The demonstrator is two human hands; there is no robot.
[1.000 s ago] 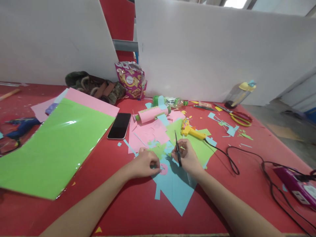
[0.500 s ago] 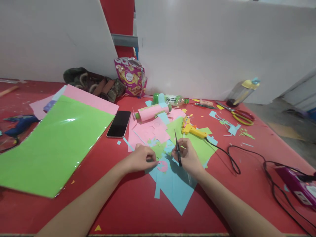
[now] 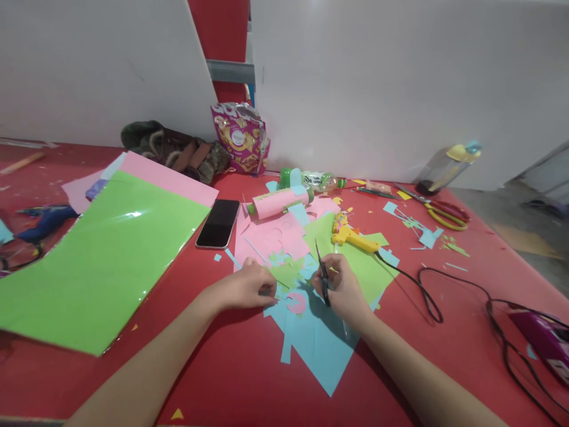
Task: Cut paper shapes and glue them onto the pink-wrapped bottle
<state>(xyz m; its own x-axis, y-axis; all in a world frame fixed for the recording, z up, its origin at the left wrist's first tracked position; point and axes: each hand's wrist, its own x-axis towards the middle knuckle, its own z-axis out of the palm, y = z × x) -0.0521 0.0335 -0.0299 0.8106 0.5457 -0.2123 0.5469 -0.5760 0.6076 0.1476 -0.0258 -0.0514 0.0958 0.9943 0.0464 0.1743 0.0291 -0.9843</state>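
My right hand (image 3: 344, 290) is closed around a small pair of black scissors (image 3: 325, 283), blades pointing up and away from me. It hovers over a light blue paper sheet (image 3: 326, 356). At the sheet's left edge rests my left hand (image 3: 249, 287), thumb and fingers pinched together; whatever may be between the tips is too small to make out. Just right of those fingertips lies a small round pink paper piece (image 3: 297, 303). Beyond the hands are green paper scraps (image 3: 287, 273) and a pink sheet (image 3: 275, 234) with curved cuts.
A yellow glue gun (image 3: 355, 238) lies right, its black cord trailing. Behind are a pink-wrapped roll (image 3: 273, 204) and a green bottle (image 3: 317, 180). A phone (image 3: 219, 224) and a large green sheet (image 3: 120, 255) lie left. Larger scissors (image 3: 444, 214) and a purple power strip (image 3: 544, 341) are right.
My left fingertips have drawn slightly left, off the round pink piece. My right hand keeps its hold on the scissors. The whole view has shifted slightly.
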